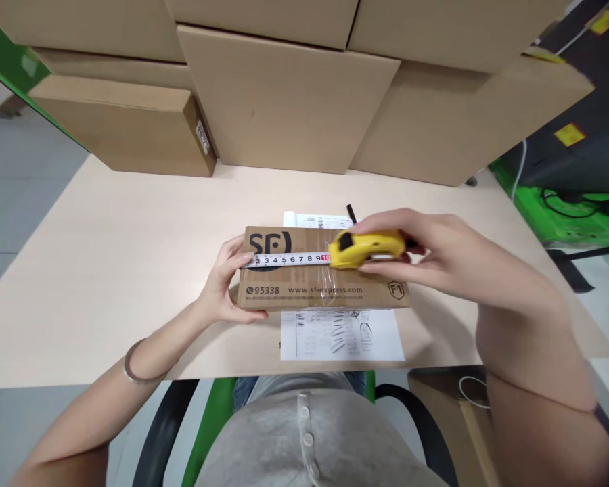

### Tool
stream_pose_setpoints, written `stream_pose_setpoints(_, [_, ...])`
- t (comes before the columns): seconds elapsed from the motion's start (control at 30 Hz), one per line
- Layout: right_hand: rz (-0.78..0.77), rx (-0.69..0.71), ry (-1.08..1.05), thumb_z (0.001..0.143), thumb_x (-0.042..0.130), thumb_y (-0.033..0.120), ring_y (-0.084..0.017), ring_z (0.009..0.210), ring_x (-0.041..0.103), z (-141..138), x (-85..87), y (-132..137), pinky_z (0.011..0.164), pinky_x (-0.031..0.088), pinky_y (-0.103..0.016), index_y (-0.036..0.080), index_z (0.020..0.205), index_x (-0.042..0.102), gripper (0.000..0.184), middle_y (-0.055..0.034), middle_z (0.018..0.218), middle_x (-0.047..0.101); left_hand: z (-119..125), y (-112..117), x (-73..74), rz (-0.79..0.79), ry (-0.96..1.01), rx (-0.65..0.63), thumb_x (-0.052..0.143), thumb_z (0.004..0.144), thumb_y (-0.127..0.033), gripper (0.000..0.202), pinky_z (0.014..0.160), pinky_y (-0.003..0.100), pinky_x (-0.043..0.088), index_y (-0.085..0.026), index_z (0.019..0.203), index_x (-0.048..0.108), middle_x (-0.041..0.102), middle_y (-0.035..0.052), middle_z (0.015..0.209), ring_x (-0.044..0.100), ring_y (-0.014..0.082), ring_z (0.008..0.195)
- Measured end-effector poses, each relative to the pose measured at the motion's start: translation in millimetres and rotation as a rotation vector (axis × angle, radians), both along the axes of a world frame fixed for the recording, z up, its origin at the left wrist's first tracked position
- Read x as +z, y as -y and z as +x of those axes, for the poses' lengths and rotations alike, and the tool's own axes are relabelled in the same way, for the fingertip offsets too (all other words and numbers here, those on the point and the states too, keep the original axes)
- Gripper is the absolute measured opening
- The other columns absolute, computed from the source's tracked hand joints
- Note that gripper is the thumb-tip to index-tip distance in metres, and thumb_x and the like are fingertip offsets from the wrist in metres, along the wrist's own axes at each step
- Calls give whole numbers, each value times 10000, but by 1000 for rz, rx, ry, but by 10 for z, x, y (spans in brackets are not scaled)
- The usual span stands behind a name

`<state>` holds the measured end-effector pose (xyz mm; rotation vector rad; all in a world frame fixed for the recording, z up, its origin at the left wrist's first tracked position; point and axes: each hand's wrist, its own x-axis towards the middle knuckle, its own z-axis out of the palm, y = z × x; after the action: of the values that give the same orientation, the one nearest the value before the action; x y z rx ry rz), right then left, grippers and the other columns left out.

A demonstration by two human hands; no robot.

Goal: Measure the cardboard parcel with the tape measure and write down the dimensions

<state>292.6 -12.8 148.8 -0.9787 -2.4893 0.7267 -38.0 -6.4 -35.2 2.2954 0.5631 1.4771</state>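
Observation:
A brown cardboard box (pixel 304 291) with black print lies across the table in front of me. My right hand (pixel 421 247) is closed around a yellow tape measure (pixel 365 249) above the box's right half. From its case a white blade (pixel 289 260) runs left over the box top, with numbers up to a red 10 showing. At the box's left end, my left hand (pixel 228 281) grips the box, its thumb pressing the blade's end at the edge. Printed paper (pixel 342 341) with handwritten marks lies partly under the box.
A black pen (pixel 352 214) lies behind the box, its lower part hidden. Large cardboard boxes (pixel 284 101) are stacked along the back, with a flatter carton (pixel 132 125) at the left. Cables (pixel 578 199) lie at the far right.

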Motion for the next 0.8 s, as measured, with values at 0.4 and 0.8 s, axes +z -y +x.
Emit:
stream_pose_setpoints(0.4, [-31,-361,-65,903,764,389,-246,930,702,1165,-272,324,722,596,-384,448,1320,605,450,-33,1246,680,1,2,101,11,-52,-8,838,740,-622,1016,1082,603,518,-382,1607,367,466,103,1520,468,358,1398])
stream_pose_setpoints(0.8, [-30,-364,-144,876,818,331,-189,801,685,1111,-330,283,620,554,-342,392,1272,645,437,-80,1183,702,-15,1,109,-106,-39,-35,978,489,-599,1188,1032,657,526,-502,1530,413,460,67,1495,478,411,1356])
